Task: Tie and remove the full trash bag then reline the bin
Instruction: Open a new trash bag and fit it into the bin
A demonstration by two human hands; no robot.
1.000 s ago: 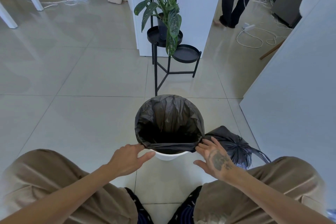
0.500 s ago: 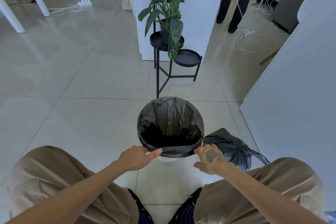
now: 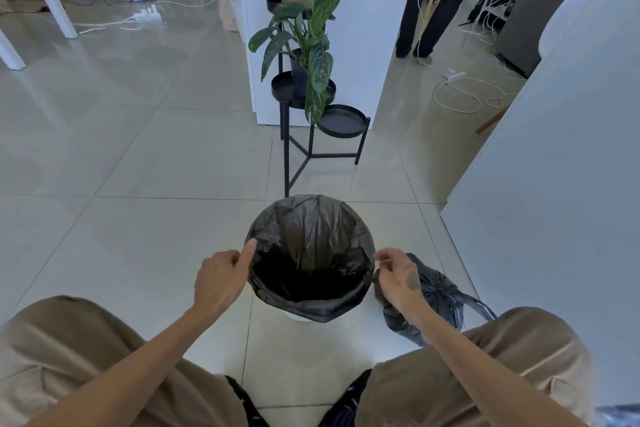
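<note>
A new black liner (image 3: 311, 229) is spread open over the small white bin (image 3: 300, 318), whose base just peeks out below the folded-over plastic. My left hand (image 3: 221, 276) pinches the liner's edge on the bin's left side, thumb pressed against the plastic. My right hand (image 3: 398, 276) pinches the liner's edge on the right side. The tied full trash bag (image 3: 429, 302), black and knotted at the top, lies on the floor to the right of the bin, partly hidden behind my right wrist.
A black plant stand (image 3: 311, 135) with a leafy plant (image 3: 304, 42) stands just behind the bin. A white cabinet wall (image 3: 554, 184) runs along the right. A person's legs (image 3: 433, 0) and loose cables (image 3: 464, 94) are farther back. My knees flank the bin.
Both hands moved from the bin's near rim outward and up to its left and right sides, pulling the liner down over the rim. The near white rim is now covered.
</note>
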